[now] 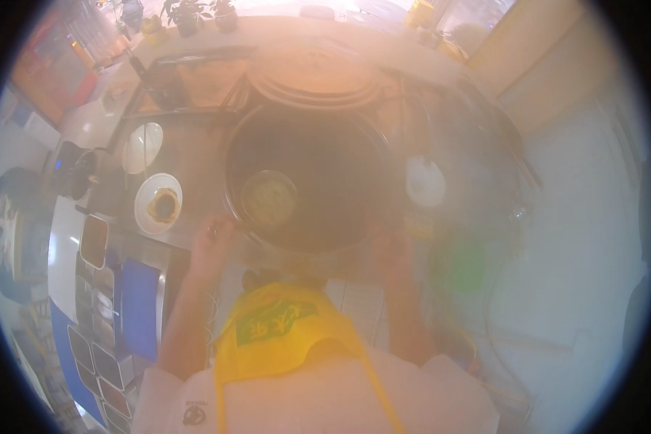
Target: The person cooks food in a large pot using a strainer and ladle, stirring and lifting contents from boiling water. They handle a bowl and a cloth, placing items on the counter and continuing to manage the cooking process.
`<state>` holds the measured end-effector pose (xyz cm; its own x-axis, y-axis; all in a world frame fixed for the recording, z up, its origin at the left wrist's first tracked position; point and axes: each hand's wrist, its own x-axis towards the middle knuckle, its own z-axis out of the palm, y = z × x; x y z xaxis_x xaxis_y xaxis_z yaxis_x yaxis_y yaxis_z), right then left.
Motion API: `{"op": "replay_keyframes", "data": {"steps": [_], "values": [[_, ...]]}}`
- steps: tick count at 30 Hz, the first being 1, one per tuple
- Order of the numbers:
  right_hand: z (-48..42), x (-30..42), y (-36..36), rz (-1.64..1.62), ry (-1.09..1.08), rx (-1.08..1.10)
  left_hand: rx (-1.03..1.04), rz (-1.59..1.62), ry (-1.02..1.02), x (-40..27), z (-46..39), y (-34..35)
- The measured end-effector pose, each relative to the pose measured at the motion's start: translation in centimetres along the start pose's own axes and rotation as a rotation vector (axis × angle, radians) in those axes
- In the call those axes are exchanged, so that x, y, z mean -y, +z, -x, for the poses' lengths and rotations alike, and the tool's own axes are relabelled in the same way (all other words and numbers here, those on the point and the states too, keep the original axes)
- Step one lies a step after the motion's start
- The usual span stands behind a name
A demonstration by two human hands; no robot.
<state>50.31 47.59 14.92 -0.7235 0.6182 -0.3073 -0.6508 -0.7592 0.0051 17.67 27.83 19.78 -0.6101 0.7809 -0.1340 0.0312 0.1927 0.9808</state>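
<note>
Steam veils a large round pot (325, 179) set in the counter before me. Inside it at the lower left is a round strainer or bowl (269, 198) with pale food. My left hand (217, 230) is at the pot's lower-left rim, its fingers curled; whether it grips anything is unclear. My right hand (391, 244) is near the lower-right rim, blurred by steam. A round wooden-looking lid (314, 70) lies behind the pot. To the left is a white bowl (144, 212) holding brown sauce or broth, with another white bowl (145, 144) behind it.
Several ingredient containers (94, 241) line the left counter beside a blue board (140, 304). A white bowl or plate (425, 182) is right of the pot. A green bucket-like object (464, 263) stands at the lower right. Potted plants (184, 19) line the back edge.
</note>
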Motion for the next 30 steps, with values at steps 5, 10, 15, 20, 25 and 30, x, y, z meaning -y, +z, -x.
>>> {"op": "replay_keyframes", "data": {"steps": [5, 10, 15, 20, 25, 30], "values": [[3.8, -3.4, 1.9, 0.289, -0.087, -0.137, 0.028, -0.02, 0.032, 0.6, -0.2, -0.7], [5.6, -4.2, 1.7, 0.456, -0.051, -0.137, 0.026, -0.018, 0.035, 0.9, -0.4, -1.0], [7.0, -4.5, 1.2, 0.491, -0.016, -0.124, 0.034, -0.002, 0.083, 1.0, -0.6, -0.9], [7.8, -5.3, 1.4, 0.542, -0.05, -0.131, 0.043, -0.008, 0.086, 0.8, -0.8, -0.8], [9.1, -4.5, 2.4, 0.755, -0.112, -0.164, 0.053, -0.045, 0.082, 1.1, -1.0, -1.0], [11.8, -2.2, 5.2, 0.882, -0.311, -0.187, 0.059, 0.011, 0.073, 0.8, -0.9, -0.6]]}}
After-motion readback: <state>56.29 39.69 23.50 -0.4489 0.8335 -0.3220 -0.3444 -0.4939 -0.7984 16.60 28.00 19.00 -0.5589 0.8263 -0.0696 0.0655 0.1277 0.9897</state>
